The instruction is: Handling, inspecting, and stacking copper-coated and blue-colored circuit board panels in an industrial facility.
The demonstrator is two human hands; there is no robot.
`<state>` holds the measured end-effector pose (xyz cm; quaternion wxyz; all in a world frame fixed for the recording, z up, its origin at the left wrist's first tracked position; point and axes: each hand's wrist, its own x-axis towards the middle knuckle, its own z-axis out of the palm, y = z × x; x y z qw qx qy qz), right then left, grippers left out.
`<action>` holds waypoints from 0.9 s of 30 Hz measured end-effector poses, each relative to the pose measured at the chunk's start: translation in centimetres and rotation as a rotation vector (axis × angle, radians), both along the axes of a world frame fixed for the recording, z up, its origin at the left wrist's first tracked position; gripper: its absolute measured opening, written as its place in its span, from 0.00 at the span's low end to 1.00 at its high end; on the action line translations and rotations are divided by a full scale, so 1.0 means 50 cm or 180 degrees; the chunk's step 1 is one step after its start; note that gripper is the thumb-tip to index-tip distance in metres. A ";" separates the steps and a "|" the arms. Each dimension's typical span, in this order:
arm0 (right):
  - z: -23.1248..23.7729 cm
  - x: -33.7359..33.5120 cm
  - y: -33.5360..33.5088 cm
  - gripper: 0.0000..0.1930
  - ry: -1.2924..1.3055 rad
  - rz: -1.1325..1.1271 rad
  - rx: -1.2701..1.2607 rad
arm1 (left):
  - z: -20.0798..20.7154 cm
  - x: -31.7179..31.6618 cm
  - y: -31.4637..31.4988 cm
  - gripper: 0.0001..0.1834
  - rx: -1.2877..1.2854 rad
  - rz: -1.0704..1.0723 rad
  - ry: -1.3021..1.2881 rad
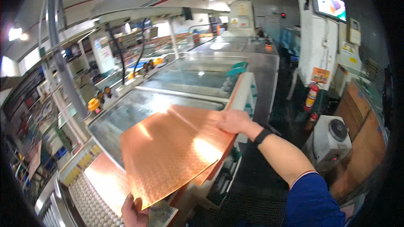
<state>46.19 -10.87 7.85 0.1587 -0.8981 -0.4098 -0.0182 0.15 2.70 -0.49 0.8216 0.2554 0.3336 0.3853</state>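
Note:
A shiny copper sheet (168,155) slants in front of me, its surface catching bright glare. My left hand (134,213) pinches its near left corner, thumb on one side. At the far right edge, my right hand (235,122) is closed on the sheet, with a black band on that wrist. Another copper sheet (105,178) lies flat on the conveyor rollers (90,199), partly covered by the one I hold. More copper shows beneath the held sheet's right edge; I cannot tell whether it is a separate sheet.
A wet machine with glass covers (189,75) stretches ahead, a green-handled object (237,68) on its rim. Yellow-topped knobs (93,104) line its left side. On the right stand a white unit (330,141), a fire extinguisher (311,96) and brown boards (357,134).

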 end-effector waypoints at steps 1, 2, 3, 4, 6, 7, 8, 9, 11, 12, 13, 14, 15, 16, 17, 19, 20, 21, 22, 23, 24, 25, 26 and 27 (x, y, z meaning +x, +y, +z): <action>-0.002 0.001 0.002 0.33 -0.0020 0.0003 -0.0063 | 0.054 0.041 -0.033 0.08 -0.0130 0.0390 0.0289; 0.006 0.000 -0.001 0.33 -0.0037 0.0015 -0.0070 | 0.015 0.032 -0.004 0.04 0.0095 0.0222 -0.0089; 0.010 -0.005 -0.002 0.33 -0.0036 0.0105 -0.0078 | 0.002 0.026 0.006 0.04 0.0378 0.0060 -0.0123; 0.003 0.004 0.009 0.31 -0.0019 0.0095 -0.0136 | 0.003 0.024 0.015 0.09 0.0645 -0.0091 -0.0088; -0.004 -0.008 0.016 0.29 -0.0092 0.0167 -0.0075 | 0.031 0.025 -0.002 0.06 0.0593 0.0027 -0.0118; -0.002 -0.017 0.018 0.29 -0.0128 0.0263 0.0047 | 0.020 0.016 0.008 0.11 0.0658 0.0019 -0.0054; 0.023 -0.045 0.014 0.28 0.0039 0.0139 -0.0157 | 0.031 0.021 -0.001 0.15 0.0613 0.0112 -0.0117; 0.023 -0.048 0.013 0.27 0.0119 0.0100 -0.0146 | 0.049 0.025 -0.011 0.10 0.0635 0.0134 0.0061; 0.008 -0.026 -0.002 0.27 0.0003 0.0209 0.0034 | 0.031 0.007 0.005 0.12 0.0601 0.0290 0.0074; 0.006 -0.025 -0.009 0.27 -0.0107 0.0147 0.0073 | 0.024 -0.011 0.013 0.13 0.0595 0.0266 -0.0041; -0.002 -0.017 -0.013 0.27 -0.0208 0.0165 0.0147 | 0.000 -0.044 0.030 0.13 0.0589 0.0408 -0.0008; 0.007 -0.032 -0.010 0.27 -0.0186 0.0175 0.0167 | -0.034 -0.090 0.051 0.15 0.0688 0.0514 0.0051; -0.006 -0.028 -0.009 0.27 -0.0259 0.0210 0.0337 | -0.051 -0.130 0.061 0.17 0.0786 0.0581 0.0109; -0.026 -0.007 -0.012 0.28 -0.0405 0.0242 0.0460 | -0.025 -0.151 0.052 0.20 0.0738 0.0736 0.0228; -0.020 -0.009 -0.008 0.28 -0.0286 0.0223 0.0277 | -0.013 -0.185 0.049 0.20 0.0698 0.0820 0.0250; 0.001 -0.019 -0.006 0.28 -0.0149 0.0219 0.0065 | -0.012 -0.273 0.060 0.20 0.0736 0.0853 0.0230; 0.005 -0.024 -0.005 0.27 -0.0137 0.0199 0.0066 | -0.026 -0.327 0.065 0.19 0.0751 0.1081 0.0363; 0.008 -0.028 -0.001 0.27 -0.0127 0.0162 0.0056 | -0.032 -0.370 0.070 0.19 0.0792 0.1315 0.0558; 0.012 -0.031 0.000 0.27 -0.0097 0.0171 0.0036 | -0.038 -0.412 0.076 0.18 0.0832 0.1538 0.0752; 0.010 -0.033 0.008 0.27 -0.0088 0.0216 0.0054 | -0.058 -0.479 0.082 0.17 0.0933 0.1656 0.0893; 0.016 -0.037 0.006 0.27 -0.0123 0.0200 0.0062 | -0.079 -0.527 0.097 0.17 0.1025 0.1716 0.0986; 0.008 -0.026 0.003 0.28 -0.0131 0.0169 0.0063 | -0.069 -0.537 0.097 0.16 0.1016 0.1810 0.1029; 0.008 -0.025 0.005 0.28 -0.0092 0.0195 0.0074 | -0.119 -0.634 0.120 0.15 0.1159 0.1833 0.1243; 0.008 -0.023 0.004 0.29 -0.0114 0.0148 0.0042 | -0.120 -0.635 0.124 0.15 0.1120 0.2001 0.1310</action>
